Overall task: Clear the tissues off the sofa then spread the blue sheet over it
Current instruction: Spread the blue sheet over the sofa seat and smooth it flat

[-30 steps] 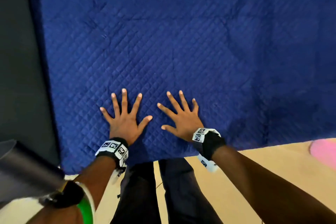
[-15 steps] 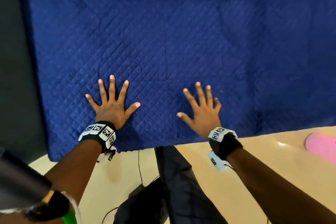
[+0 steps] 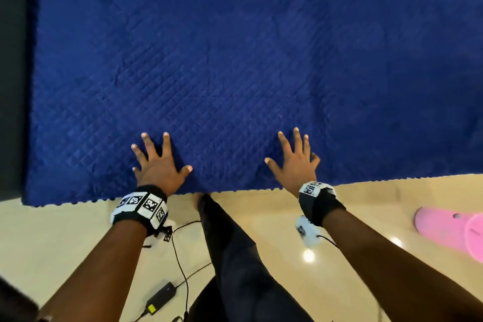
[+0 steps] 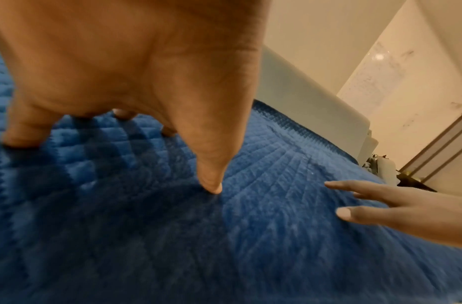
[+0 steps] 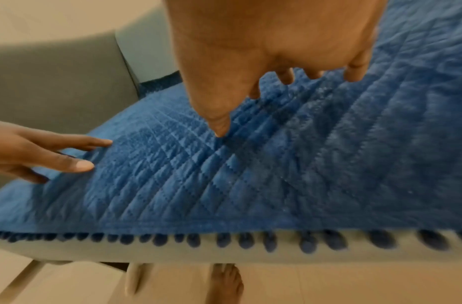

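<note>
Blue sheet (image 3: 235, 65) is lying quilted-side up across the sofa (image 5: 69, 98) seat, its long axis running left to right in the head view and its pom-pom fringe (image 5: 224, 240) hanging along the front edge nearest us. We are pressing it flat with both palms: our left hand (image 3: 159, 165) and right hand (image 3: 295, 162) are resting on the cloth near that front edge, fingers (image 4: 211, 181) spread wide and straight, holding nothing. A second ago these hands were sitting close together; now we are sliding them apart, which we take to mean we are smoothing the middle outward toward the ends. No tissues are showing anywhere on the cloth, so that part is looking finished, and the spreading seems to be in its last touches. Faint creases are showing farther back. Beyond the sofa, a power adapter (image 3: 162, 295) with its cable is lying on the floor (image 3: 261, 206), and pink slippers (image 3: 449, 230) are sitting off to our right.
</note>
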